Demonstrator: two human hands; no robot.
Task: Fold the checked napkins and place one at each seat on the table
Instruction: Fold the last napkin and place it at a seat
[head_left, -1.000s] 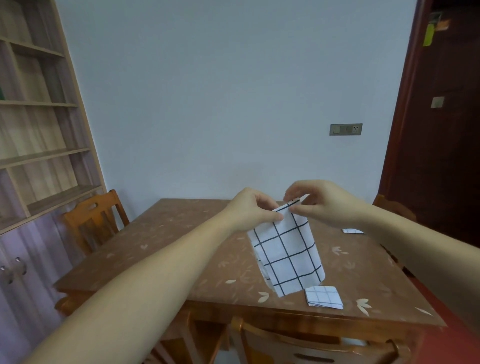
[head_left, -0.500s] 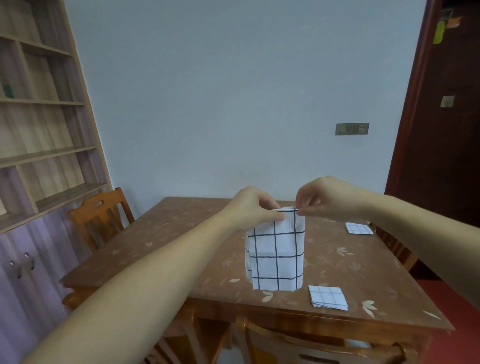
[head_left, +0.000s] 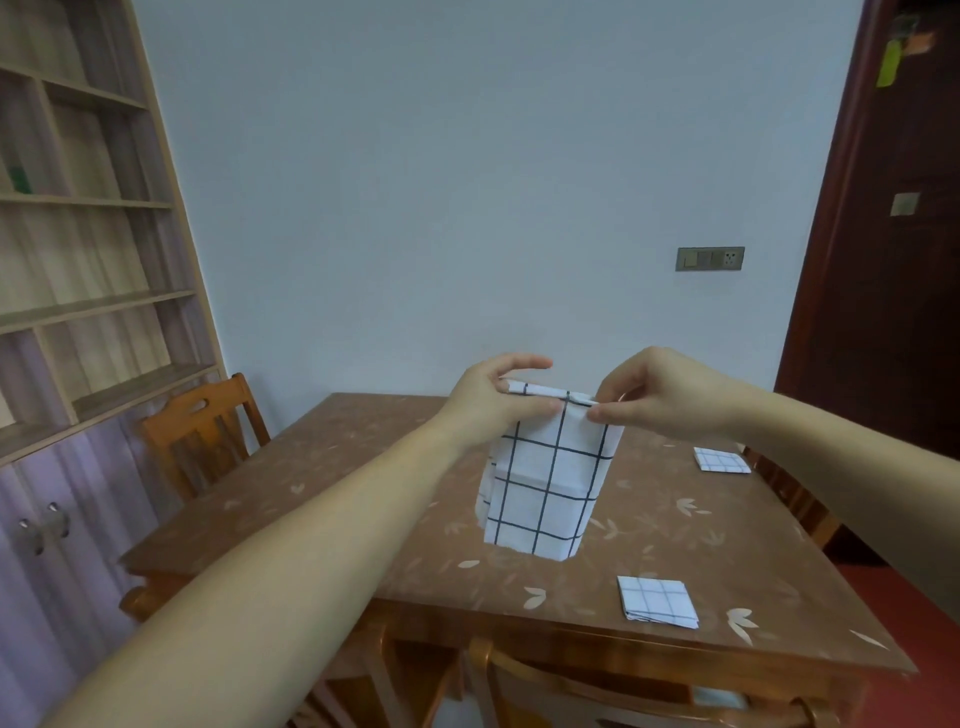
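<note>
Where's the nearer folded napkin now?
Head view, lower right: the folded napkin lies flat on the table near its front edge, below-right of the held napkin.

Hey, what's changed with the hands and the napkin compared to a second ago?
The left hand and right hand drew apart along the top edge of the held napkin, which hung slanted and now hangs straight above the table. Both keep pinching it; nothing was let go. The two folded napkins on the table lie as before.
</note>
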